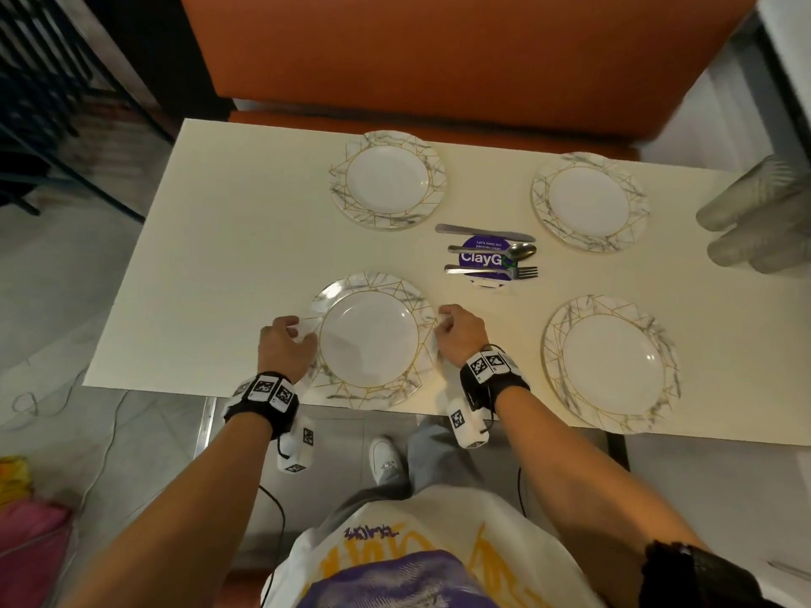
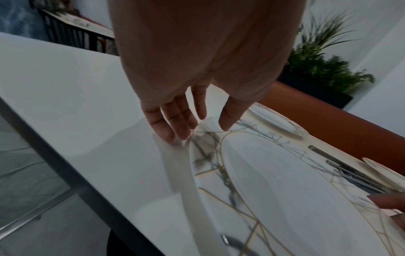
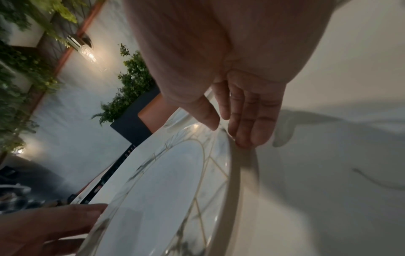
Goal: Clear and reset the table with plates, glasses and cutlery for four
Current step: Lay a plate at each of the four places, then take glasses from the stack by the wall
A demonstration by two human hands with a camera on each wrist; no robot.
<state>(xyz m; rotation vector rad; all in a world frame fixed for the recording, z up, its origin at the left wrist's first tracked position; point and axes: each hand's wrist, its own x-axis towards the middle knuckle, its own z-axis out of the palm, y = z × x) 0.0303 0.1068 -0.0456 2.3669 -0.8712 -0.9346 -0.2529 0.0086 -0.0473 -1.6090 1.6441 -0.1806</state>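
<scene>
Four white plates with gold lines and grey marbling sit on the cream table (image 1: pixel 219 256). My hands are on the near left plate (image 1: pixel 368 340), one at each side. My left hand (image 1: pixel 303 333) pinches its left rim, fingers below and thumb on top (image 2: pixel 201 131). My right hand (image 1: pixel 443 322) pinches the right rim the same way (image 3: pixel 228 135). The plate (image 2: pixel 274 181) overhangs the table's near edge a little. A knife (image 1: pixel 482 232), a spoon (image 1: pixel 496 250) and a fork (image 1: pixel 491 270) lie side by side at the table's middle.
The other plates stand at the far left (image 1: pixel 388 179), far right (image 1: pixel 588 201) and near right (image 1: pixel 610 364). The cutlery lies across a round purple sign (image 1: pixel 480 258). Another person's gloved hand (image 1: pixel 759 217) reaches in at the right edge. An orange bench (image 1: pixel 439 59) runs behind the table.
</scene>
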